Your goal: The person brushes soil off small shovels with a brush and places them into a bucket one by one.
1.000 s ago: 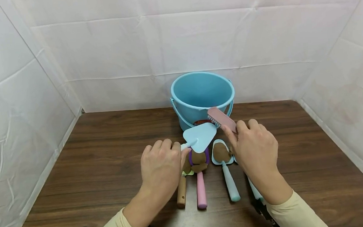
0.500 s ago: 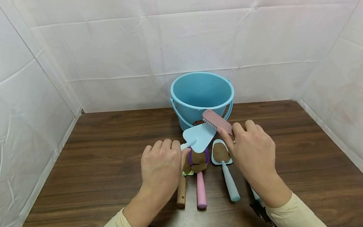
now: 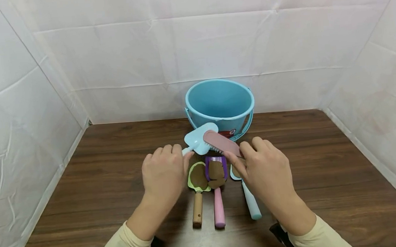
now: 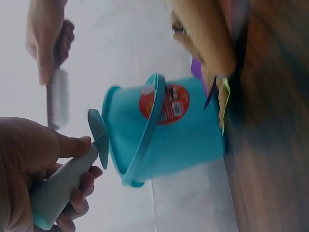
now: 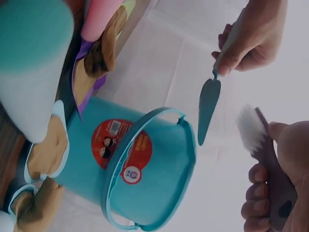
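Before a blue bucket, my left hand grips a trowel and my right hand a brush, fingers curled.

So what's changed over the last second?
In the head view, the left hand and its light blue trowel moved left and slightly up; the right hand and pink brush moved left and slightly down. Neither grip let go or took anything new. The bucket, wooden-handled scoop and pink-handled scoop stayed put.

Cream sleeves, black wrist gear
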`<state>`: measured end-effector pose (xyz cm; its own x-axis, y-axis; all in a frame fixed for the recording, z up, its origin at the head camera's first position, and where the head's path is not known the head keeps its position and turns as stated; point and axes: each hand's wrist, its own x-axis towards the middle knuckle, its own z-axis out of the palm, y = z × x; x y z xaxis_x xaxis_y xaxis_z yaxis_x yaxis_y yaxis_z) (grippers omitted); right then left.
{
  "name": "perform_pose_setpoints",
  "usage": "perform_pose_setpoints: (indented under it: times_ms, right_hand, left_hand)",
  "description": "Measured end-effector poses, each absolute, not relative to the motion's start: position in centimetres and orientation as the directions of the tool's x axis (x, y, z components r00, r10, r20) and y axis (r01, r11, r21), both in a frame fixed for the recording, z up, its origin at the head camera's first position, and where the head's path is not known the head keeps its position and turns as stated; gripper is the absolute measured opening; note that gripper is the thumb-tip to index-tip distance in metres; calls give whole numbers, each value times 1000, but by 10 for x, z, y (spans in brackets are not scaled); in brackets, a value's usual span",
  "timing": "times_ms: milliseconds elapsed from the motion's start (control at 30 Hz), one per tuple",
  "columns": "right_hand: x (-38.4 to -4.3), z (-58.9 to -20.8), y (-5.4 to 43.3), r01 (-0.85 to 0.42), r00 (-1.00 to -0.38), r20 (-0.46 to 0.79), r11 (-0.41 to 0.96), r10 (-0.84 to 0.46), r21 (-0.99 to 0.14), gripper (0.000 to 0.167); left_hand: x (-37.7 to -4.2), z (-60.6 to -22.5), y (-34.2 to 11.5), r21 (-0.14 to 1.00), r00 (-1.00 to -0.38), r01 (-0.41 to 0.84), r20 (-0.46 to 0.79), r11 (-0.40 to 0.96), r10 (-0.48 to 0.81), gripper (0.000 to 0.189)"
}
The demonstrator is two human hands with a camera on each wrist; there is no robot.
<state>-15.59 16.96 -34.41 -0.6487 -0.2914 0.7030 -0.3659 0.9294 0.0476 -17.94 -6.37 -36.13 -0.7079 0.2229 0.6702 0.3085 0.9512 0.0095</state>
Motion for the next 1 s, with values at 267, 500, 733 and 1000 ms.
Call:
perform_pose_setpoints:
  times_ms: [267,500,733,1000]
  right_hand:
    - [-151,-344,160,-494,-570,715,864,-405,96,58]
    - [-151,-344,157,-517,-498,753,844,-430,141,59]
    - [-151,-344,156,-500,-474,775,852,-417,153,58]
    - [-152,-346,156,-464,-473,800,876,-369,129,59]
  left_hand:
    - [-192,-352,-74,579,-959,253,254,775,124,30]
    - [-190,-350,-68,980,-922,53,-26,193,387,36]
    - [-178,-345,-61,991,-870,-85,-127,108,476,40]
    - [-172,-344,-56,989,-852,-144,-146,43,502,45]
